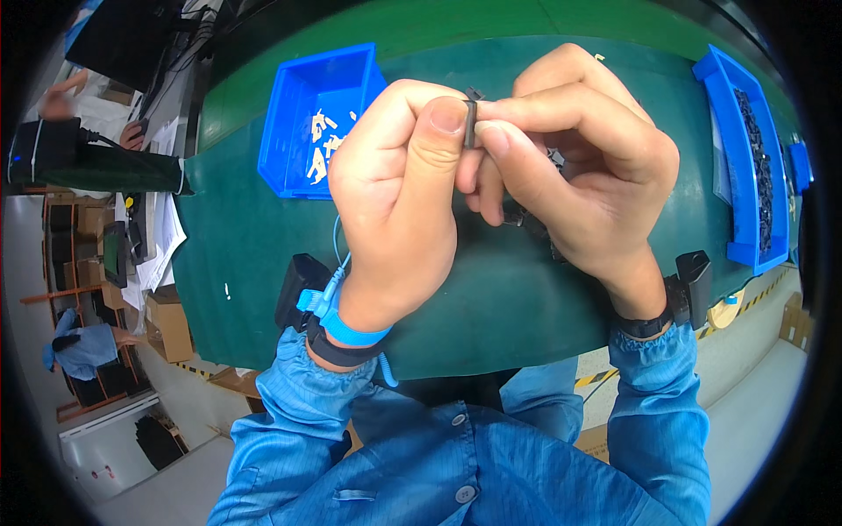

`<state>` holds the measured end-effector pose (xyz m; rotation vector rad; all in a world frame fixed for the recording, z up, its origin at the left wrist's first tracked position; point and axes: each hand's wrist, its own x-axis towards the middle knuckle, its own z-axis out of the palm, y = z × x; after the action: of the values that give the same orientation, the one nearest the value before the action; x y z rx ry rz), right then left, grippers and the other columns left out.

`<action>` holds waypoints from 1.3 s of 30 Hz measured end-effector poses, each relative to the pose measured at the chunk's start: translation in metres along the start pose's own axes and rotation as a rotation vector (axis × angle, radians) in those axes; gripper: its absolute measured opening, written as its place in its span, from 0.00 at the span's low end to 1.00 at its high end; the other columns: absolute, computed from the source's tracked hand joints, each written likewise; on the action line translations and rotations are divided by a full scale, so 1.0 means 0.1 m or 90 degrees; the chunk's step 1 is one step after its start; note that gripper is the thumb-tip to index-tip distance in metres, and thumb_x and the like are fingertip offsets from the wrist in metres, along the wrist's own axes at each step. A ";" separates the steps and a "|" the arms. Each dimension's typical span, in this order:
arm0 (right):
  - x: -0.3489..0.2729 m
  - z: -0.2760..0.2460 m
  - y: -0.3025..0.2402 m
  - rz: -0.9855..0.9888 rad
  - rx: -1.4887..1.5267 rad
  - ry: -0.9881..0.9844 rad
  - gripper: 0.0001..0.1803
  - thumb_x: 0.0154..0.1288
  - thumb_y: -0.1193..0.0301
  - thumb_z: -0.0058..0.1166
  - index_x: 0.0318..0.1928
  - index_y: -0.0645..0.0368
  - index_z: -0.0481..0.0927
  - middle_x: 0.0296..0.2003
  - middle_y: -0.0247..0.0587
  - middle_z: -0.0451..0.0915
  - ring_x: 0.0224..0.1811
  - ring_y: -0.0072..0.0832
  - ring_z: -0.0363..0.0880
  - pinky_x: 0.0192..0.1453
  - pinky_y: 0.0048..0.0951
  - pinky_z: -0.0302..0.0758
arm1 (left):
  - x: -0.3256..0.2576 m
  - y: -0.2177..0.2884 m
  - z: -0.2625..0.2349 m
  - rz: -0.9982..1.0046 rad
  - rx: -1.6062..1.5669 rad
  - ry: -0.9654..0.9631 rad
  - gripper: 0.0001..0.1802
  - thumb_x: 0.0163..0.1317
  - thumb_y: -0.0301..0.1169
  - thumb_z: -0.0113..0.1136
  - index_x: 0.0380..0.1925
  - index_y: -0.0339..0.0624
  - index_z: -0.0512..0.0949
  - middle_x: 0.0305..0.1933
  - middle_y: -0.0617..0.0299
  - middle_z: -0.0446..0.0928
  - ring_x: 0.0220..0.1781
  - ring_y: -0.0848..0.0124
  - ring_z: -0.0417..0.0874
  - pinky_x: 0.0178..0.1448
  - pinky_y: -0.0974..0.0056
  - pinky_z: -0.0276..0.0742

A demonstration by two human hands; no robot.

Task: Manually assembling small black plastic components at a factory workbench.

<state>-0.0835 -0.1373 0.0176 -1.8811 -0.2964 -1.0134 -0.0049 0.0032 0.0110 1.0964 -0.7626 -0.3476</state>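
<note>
Both my hands meet above the green mat, pinching one small black plastic part (471, 124) between them. My left hand (399, 167) grips it with the thumb against the curled forefinger. From the other side, thumb and forefinger of my right hand (588, 158) press on the same part. Behind the curled fingers of my right hand, several dark pieces (526, 221) partly show; whether they lie on the mat or sit in the palm, I cannot tell. A blue strap with a coiled cord (351, 324) circles my left wrist.
A blue bin (272, 140) with several cream-coloured pieces stands left on the green mat (246, 263). At the far right, a long blue bin (745, 250) holds many black parts. Papers (165, 241) lie beyond the left edge. Other people (83, 342) are at the left.
</note>
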 end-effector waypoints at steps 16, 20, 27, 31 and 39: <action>0.00 0.07 -0.02 0.033 0.188 0.023 0.06 0.67 0.88 0.56 0.43 0.75 0.81 0.37 0.49 0.78 0.24 0.26 0.84 0.24 0.20 0.78 | 0.05 0.07 -0.04 -0.184 -0.234 -0.091 0.20 0.81 0.45 0.49 0.37 0.38 0.74 0.22 0.65 0.69 0.19 0.72 0.77 0.26 0.69 0.73; 0.00 0.10 -0.14 0.262 0.430 0.050 0.03 0.69 0.85 0.55 0.42 0.72 0.77 0.36 0.49 0.79 0.27 0.28 0.87 0.21 0.17 0.75 | 0.05 0.01 -0.10 -0.246 -0.317 -0.157 0.20 0.81 0.47 0.48 0.37 0.42 0.73 0.21 0.66 0.67 0.18 0.68 0.77 0.30 0.66 0.77; 0.01 0.09 -0.13 0.296 0.474 0.037 0.03 0.71 0.80 0.57 0.40 0.66 0.76 0.34 0.44 0.82 0.27 0.26 0.88 0.18 0.13 0.66 | 0.04 0.00 -0.08 -0.218 -0.356 -0.182 0.20 0.82 0.47 0.44 0.37 0.43 0.72 0.20 0.66 0.66 0.17 0.65 0.77 0.39 0.62 0.81; 0.01 0.08 -0.13 0.295 0.464 0.034 0.03 0.70 0.80 0.57 0.40 0.66 0.76 0.34 0.43 0.81 0.27 0.26 0.88 0.19 0.13 0.66 | 0.04 0.02 -0.06 -0.242 -0.339 -0.165 0.21 0.82 0.47 0.44 0.37 0.43 0.72 0.20 0.66 0.66 0.17 0.66 0.77 0.38 0.62 0.81; 0.01 0.08 -0.13 0.304 0.474 0.021 0.04 0.69 0.80 0.57 0.41 0.67 0.75 0.34 0.42 0.80 0.27 0.27 0.88 0.17 0.13 0.69 | 0.03 0.05 -0.06 -0.255 -0.326 -0.143 0.21 0.81 0.48 0.45 0.37 0.41 0.71 0.21 0.66 0.66 0.17 0.66 0.77 0.37 0.62 0.81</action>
<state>-0.0864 -0.1240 0.0249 -1.1693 -0.1579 -0.5007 0.0004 0.0078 0.0153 0.7207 -0.5973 -0.9644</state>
